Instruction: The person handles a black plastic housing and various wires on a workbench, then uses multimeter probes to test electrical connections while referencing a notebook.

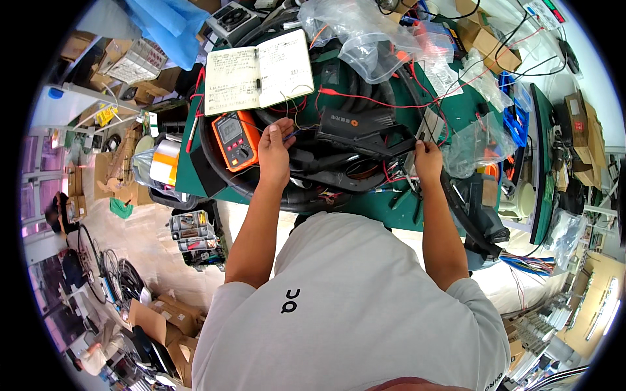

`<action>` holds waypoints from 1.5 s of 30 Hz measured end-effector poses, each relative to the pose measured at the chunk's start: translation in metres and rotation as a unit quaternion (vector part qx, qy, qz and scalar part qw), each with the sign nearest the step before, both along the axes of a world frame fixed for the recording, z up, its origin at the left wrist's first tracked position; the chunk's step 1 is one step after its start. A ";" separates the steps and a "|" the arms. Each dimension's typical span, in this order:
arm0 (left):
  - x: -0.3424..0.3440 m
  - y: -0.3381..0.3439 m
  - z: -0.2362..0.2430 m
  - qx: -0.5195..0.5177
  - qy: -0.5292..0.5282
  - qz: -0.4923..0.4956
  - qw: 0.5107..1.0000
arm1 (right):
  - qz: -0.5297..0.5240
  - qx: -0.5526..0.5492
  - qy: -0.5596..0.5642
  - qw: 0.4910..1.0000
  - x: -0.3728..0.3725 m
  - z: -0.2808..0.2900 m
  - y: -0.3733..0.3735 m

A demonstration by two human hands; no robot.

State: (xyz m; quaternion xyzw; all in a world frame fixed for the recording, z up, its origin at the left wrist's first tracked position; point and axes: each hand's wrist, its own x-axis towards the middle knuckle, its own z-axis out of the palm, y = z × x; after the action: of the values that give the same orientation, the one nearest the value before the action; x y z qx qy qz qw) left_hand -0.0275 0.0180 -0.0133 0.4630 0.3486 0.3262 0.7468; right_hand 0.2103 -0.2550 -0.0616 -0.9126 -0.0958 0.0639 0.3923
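My left hand (276, 146) is curled beside an orange multimeter (233, 142), near thin wires and a small blue item; what its fingers hold is too small to make out. On the right, my right hand (426, 155) pinches the end of a black plastic housing (352, 130), which has an orange emblem. Thick black cables (306, 179) lie beneath and around both hands. Thin red wires (365, 96) run across the bench above the housing. An open notebook (287, 65) with handwriting lies beyond the meter.
The green bench mat (190, 174) carries plastic bags (349, 32), pliers (411, 205) and blue bins (512, 117). Cardboard boxes (492, 49) sit at the back right. A compartment organizer (192, 231) stands below the bench's left edge. Cartons and coiled cables (127, 280) lie on the floor at left.
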 end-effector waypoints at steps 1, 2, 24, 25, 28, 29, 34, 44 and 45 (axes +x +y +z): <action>-0.003 -0.001 0.002 0.003 0.023 -0.002 1.000 | 0.000 -0.003 -0.007 1.000 -0.001 -0.002 -0.001; -0.005 -0.002 0.004 -0.005 0.029 -0.006 1.000 | 0.000 -0.006 -0.015 1.000 -0.002 -0.004 -0.002; -0.027 -0.033 0.010 0.064 -0.077 -0.098 0.990 | -0.076 -0.078 -0.078 0.991 -0.012 -0.006 -0.037; -0.028 -0.033 0.009 0.056 -0.077 -0.091 0.991 | -0.066 -0.086 -0.076 0.991 -0.015 -0.003 -0.035; -0.030 -0.033 0.008 0.060 -0.061 -0.093 0.992 | -0.037 -0.101 -0.072 0.992 -0.019 0.002 -0.034; -0.031 -0.035 0.007 0.056 -0.057 -0.086 0.993 | -0.027 -0.104 -0.070 0.992 -0.022 0.004 -0.033; -0.039 -0.044 -0.004 0.048 -0.026 -0.026 0.998 | 0.088 0.007 -0.208 0.974 -0.075 0.123 0.023; -0.045 -0.058 -0.015 0.014 0.009 -0.030 0.999 | 0.552 0.297 -0.304 0.717 -0.191 0.320 0.071; -0.044 -0.057 -0.015 0.013 0.007 -0.029 0.999 | 0.545 0.318 -0.299 0.716 -0.198 0.324 0.077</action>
State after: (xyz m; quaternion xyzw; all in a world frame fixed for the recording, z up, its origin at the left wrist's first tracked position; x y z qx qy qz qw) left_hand -0.0715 -0.0395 -0.0281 0.4851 0.3362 0.3060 0.7470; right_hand 0.0128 -0.1783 0.2625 -0.4952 -0.7036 -0.0435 0.5077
